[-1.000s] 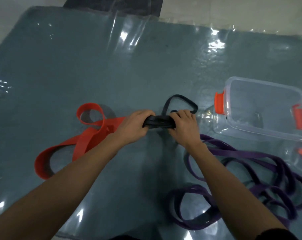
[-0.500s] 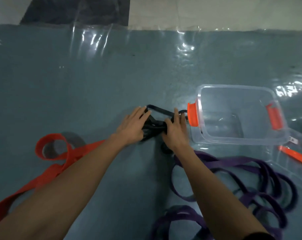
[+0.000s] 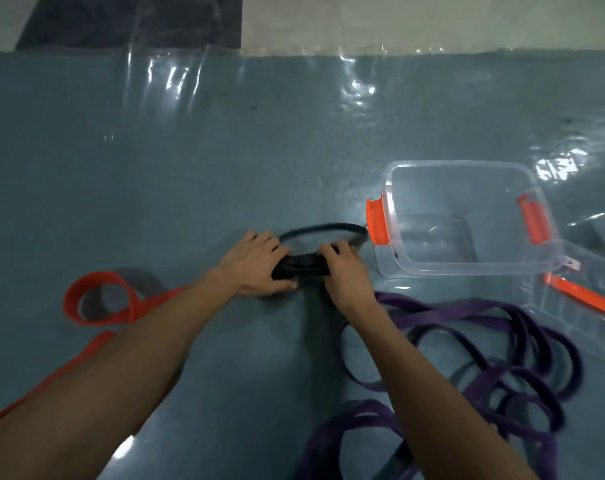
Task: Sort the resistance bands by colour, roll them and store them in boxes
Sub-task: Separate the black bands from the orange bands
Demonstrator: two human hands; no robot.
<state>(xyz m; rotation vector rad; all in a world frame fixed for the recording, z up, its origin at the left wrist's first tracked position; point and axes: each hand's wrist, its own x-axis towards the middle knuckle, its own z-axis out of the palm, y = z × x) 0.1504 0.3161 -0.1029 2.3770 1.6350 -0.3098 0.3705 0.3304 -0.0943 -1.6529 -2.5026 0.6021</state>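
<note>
Centrally, blk band (image 3: 301, 266) btwn L hand (image 3: 256, 268) & R hand (image 3: 344, 277); fingers (image 3: 328, 251) seemingly clamped on ends.

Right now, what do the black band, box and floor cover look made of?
black band: likely rubber or latex, matte; it bends into a tight roll and a limp loop.
box: rigid clear plastic, glossy, see-through walls, with orange clasps, probably plastic too.
floor cover: seemingly thin clear film; wrinkles and glare streaks show.

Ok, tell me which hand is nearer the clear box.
Right. The right hand grips the black band close beside the clear box; the left hand grips it farther off.
</note>
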